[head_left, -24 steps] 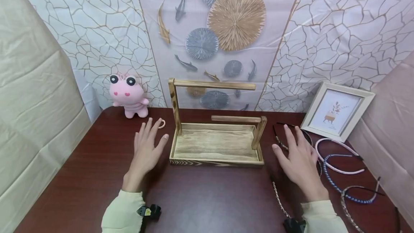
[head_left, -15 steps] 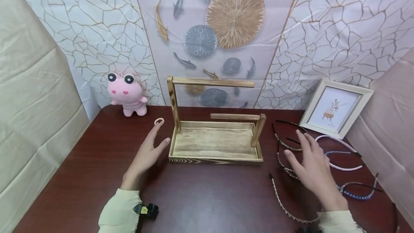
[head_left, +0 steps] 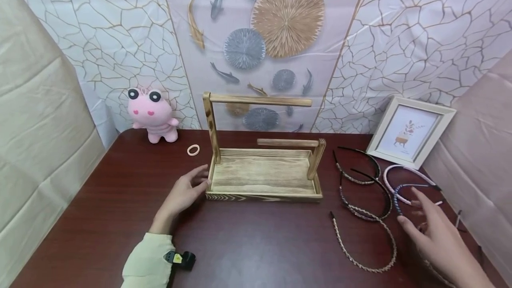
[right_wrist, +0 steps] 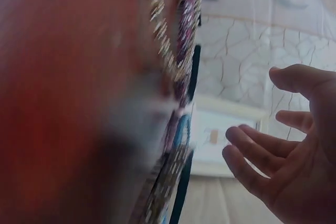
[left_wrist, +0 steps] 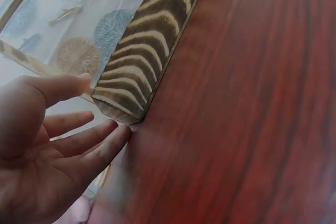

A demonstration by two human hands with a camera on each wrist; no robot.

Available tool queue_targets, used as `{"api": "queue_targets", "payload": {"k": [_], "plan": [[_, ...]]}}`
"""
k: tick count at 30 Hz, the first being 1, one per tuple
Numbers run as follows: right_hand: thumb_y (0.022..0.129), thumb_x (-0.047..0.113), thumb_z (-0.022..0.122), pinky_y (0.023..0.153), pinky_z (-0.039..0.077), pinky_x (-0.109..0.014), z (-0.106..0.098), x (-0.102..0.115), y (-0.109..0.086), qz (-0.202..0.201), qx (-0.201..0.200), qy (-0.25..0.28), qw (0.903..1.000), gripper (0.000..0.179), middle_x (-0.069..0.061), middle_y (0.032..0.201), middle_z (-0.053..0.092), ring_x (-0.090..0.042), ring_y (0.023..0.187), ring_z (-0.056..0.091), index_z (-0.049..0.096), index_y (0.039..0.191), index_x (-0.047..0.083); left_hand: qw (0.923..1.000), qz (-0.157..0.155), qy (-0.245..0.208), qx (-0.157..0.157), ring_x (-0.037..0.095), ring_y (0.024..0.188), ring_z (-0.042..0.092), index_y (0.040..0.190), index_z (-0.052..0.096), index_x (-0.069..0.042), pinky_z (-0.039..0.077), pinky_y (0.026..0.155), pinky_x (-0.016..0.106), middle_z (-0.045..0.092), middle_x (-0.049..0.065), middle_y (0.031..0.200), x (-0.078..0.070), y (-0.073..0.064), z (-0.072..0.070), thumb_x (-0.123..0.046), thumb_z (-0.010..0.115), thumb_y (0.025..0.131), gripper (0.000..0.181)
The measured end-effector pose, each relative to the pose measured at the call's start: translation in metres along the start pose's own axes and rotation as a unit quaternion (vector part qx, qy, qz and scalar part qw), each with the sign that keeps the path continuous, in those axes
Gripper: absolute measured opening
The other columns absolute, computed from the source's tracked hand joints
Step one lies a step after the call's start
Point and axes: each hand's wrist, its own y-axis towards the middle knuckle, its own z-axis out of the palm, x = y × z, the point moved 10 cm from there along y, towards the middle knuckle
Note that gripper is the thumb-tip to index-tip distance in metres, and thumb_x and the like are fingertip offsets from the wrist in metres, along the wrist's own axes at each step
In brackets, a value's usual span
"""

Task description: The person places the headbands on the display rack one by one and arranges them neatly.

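Observation:
A wooden tray (head_left: 264, 198) with two raised wooden handle bars stands mid-table. My left hand (head_left: 185, 194) is at its left end, thumb near the front corner and fingers beside the end wall. In the left wrist view, the fingertips of this hand (left_wrist: 68, 135) are close against the tray's corner (left_wrist: 123, 95); firm contact is hard to tell. My right hand (head_left: 442, 234) hovers, fingers loosely bent and holding nothing, over several headbands on the right: a blue one (head_left: 396, 199), a pink one (head_left: 386, 180) and a beige braided one (head_left: 338, 234). Some headbands are partly hidden beneath it.
A pink plush toy (head_left: 154, 114) and a small pale ring (head_left: 189, 151) are at the back left. A framed picture (head_left: 412, 132) leans at the back right. Patterned cloth (head_left: 284, 74) hangs behind the dark red table (head_left: 240, 239).
My left hand has lowered from beside the ring to the tray's left end. My right hand has moved right and nearer me, uncovering the dark and braided headbands.

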Motion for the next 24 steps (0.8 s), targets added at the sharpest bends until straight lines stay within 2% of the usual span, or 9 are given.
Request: {"api": "queue_targets", "payload": {"k": [3,6,8,12,16,19,22,23,24], "plan": [[0.089,0.012,0.073,0.062,0.036,-0.007,-0.002,-0.013,-0.012,0.020,0.018,0.006,0.9996,0.074,-0.026,0.107,0.061,0.020,0.082,0.044,0.033,0.150,-0.001,0.9996,0.007,-0.026,0.011,0.034,0.117,0.062,0.144,0.049,-0.002,0.050,0.087,0.027,0.063,0.021,0.129,0.002,0.000,0.003,-0.010,0.063,0.097,0.050],[0.090,0.014,0.073,0.059,0.038,-0.007,-0.001,-0.031,-0.023,0.057,0.056,0.008,0.9968,0.075,-0.028,0.107,0.062,0.024,0.083,0.042,0.031,0.149,-0.005,0.9984,0.005,-0.052,0.021,0.035,0.119,0.060,0.144,0.048,-0.002,0.050,0.087,0.024,0.061,0.022,0.131,0.004,-0.001,0.006,-0.008,0.064,0.096,0.051],[0.090,0.014,0.074,0.059,0.039,-0.006,0.000,-0.043,-0.030,0.076,0.078,0.008,0.9940,0.072,-0.027,0.105,0.064,0.024,0.082,0.043,0.034,0.145,-0.007,0.9977,-0.001,-0.062,0.025,0.036,0.121,0.059,0.144,0.047,-0.001,0.049,0.087,0.024,0.060,0.023,0.132,0.007,-0.002,0.007,-0.008,0.065,0.096,0.052],[0.090,0.022,0.075,0.059,0.041,-0.012,0.002,-0.064,-0.044,0.105,0.124,-0.021,0.9864,0.059,-0.021,0.100,0.069,0.020,0.076,0.045,0.048,0.134,-0.007,0.9977,-0.018,-0.059,0.029,0.034,0.122,0.059,0.144,0.048,-0.002,0.050,0.088,0.025,0.062,0.022,0.130,0.011,-0.002,0.009,-0.012,0.066,0.096,0.052],[0.092,0.036,0.071,0.060,0.044,-0.022,0.008,-0.083,-0.054,0.141,0.187,-0.055,0.9706,0.058,-0.017,0.101,0.071,0.018,0.074,0.046,0.057,0.125,-0.008,0.9978,-0.029,-0.053,0.028,0.031,0.122,0.059,0.143,0.050,-0.006,0.050,0.089,0.027,0.064,0.019,0.129,0.014,-0.002,0.008,-0.015,0.067,0.096,0.052],[0.090,0.036,0.073,0.062,0.045,-0.022,0.016,-0.092,-0.060,0.149,0.222,-0.061,0.9618,0.058,-0.020,0.104,0.069,0.018,0.076,0.044,0.060,0.122,-0.011,0.9976,-0.034,-0.053,0.028,0.029,0.123,0.059,0.143,0.051,-0.007,0.050,0.091,0.030,0.064,0.018,0.129,0.015,-0.002,0.006,-0.016,0.068,0.095,0.051],[0.088,0.020,0.076,0.063,0.047,-0.021,0.024,-0.093,-0.064,0.122,0.232,-0.024,0.9646,0.049,-0.025,0.105,0.066,0.018,0.079,0.043,0.060,0.117,-0.016,0.9976,-0.032,-0.052,0.032,0.030,0.123,0.059,0.143,0.051,-0.007,0.050,0.092,0.032,0.063,0.018,0.130,0.016,-0.002,0.005,-0.016,0.067,0.096,0.051],[0.086,0.014,0.077,0.062,0.048,-0.020,0.027,-0.093,-0.065,0.109,0.231,-0.009,0.9668,0.043,-0.019,0.104,0.065,0.019,0.080,0.041,0.062,0.115,-0.015,0.9975,-0.033,-0.053,0.032,0.030,0.123,0.059,0.143,0.051,-0.007,0.050,0.092,0.033,0.063,0.018,0.130,0.017,-0.001,0.005,-0.017,0.067,0.096,0.051],[0.086,0.009,0.076,0.062,0.049,-0.020,0.030,-0.094,-0.067,0.101,0.239,0.007,0.9658,0.040,-0.019,0.103,0.064,0.019,0.081,0.040,0.062,0.113,-0.016,0.9975,-0.033,-0.053,0.034,0.030,0.124,0.059,0.143,0.051,-0.007,0.050,0.092,0.033,0.063,0.018,0.130,0.017,-0.001,0.005,-0.017,0.067,0.096,0.051]]}}
